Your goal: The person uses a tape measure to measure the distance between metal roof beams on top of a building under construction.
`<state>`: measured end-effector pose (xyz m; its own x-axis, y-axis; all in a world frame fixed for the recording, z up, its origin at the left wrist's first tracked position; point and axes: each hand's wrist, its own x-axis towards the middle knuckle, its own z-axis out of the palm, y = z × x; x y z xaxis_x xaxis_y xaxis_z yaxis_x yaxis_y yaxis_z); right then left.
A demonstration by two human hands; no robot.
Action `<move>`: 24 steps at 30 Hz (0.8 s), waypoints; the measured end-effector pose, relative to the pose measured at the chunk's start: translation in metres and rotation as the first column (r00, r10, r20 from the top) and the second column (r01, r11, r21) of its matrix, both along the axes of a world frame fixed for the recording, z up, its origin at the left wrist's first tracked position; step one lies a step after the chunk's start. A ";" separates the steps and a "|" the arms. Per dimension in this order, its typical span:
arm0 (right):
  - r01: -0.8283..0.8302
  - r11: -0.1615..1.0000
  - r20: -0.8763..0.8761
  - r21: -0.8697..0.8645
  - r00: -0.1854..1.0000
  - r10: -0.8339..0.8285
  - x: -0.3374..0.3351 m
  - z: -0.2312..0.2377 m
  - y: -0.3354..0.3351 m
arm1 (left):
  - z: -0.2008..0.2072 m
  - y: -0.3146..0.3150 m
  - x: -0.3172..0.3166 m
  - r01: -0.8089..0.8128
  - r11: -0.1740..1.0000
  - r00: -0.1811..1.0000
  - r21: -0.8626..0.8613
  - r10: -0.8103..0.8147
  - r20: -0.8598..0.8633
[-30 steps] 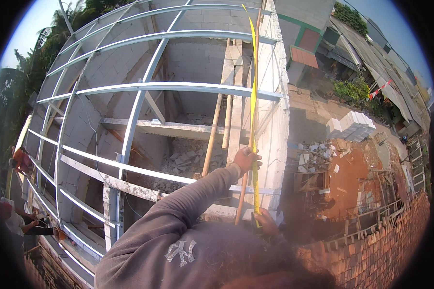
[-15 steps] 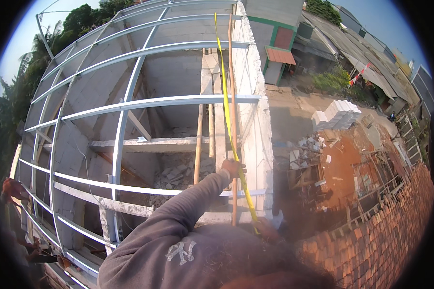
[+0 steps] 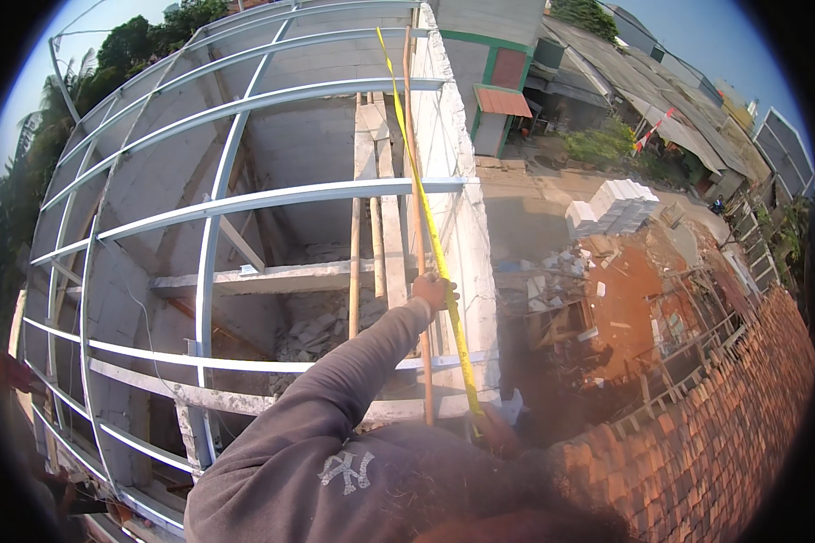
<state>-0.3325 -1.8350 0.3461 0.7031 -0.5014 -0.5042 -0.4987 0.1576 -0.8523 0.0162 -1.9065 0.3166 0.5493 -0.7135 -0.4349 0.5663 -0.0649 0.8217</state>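
the left hand's (image 3: 433, 291) fingers are curled about the blade of a yellow tape measure (image 3: 459, 339); whether they also grip the slim wooden pole (image 3: 427, 380) passing behind them, i cannot tell. the right hand (image 3: 496, 430) is nearer the wearer, at the blade's lower end, too blurred to show whether its fingers are closed. the blade's long axis runs up and away from the right hand, past the left, tilting leftward to a thin far tip, so the left hand is the nearer one to that tip. just past the left hand the blade lies to the right of the pole, then crosses it farther up. the left arm reaches out in a dark grey sleeve (image 3: 335, 389). to the blade's right stands a pale block wall (image 3: 462, 235); to its left, silvery steel roof framing (image 3: 335, 191) spans rooms with rubble (image 3: 315, 330) below
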 end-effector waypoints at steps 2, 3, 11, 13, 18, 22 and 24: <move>0.058 0.998 0.033 -0.001 0.998 -0.058 0.008 -0.006 -0.004 | 0.020 -0.005 0.005 -0.018 0.998 1.000 -0.056 0.020 0.019; 0.088 0.996 0.053 0.003 0.995 -0.088 0.012 -0.010 -0.004 | 0.033 -0.005 0.005 -0.022 0.995 0.999 -0.093 0.025 0.035; 0.027 1.000 -0.080 0.014 0.996 -0.026 0.003 0.015 0.005 | 0.005 0.019 0.019 -0.047 0.997 0.998 0.054 0.045 0.036; 0.016 0.998 -0.069 0.063 0.998 -0.012 -0.006 0.000 0.005 | -0.015 0.021 0.017 -0.028 0.995 1.000 0.096 0.029 -0.012; -0.061 0.998 -0.108 -0.026 0.992 0.058 -0.019 -0.012 0.012 | -0.027 0.027 0.001 0.004 0.994 0.994 0.107 0.008 -0.110; -0.107 0.991 -0.077 -0.078 0.992 0.102 -0.020 0.000 0.015 | -0.033 0.030 0.005 -0.003 0.998 0.999 0.067 0.006 -0.048; -0.100 0.994 -0.054 -0.054 0.994 0.097 -0.020 -0.004 0.018 | -0.038 0.034 0.010 0.013 1.000 0.999 0.019 -0.012 -0.040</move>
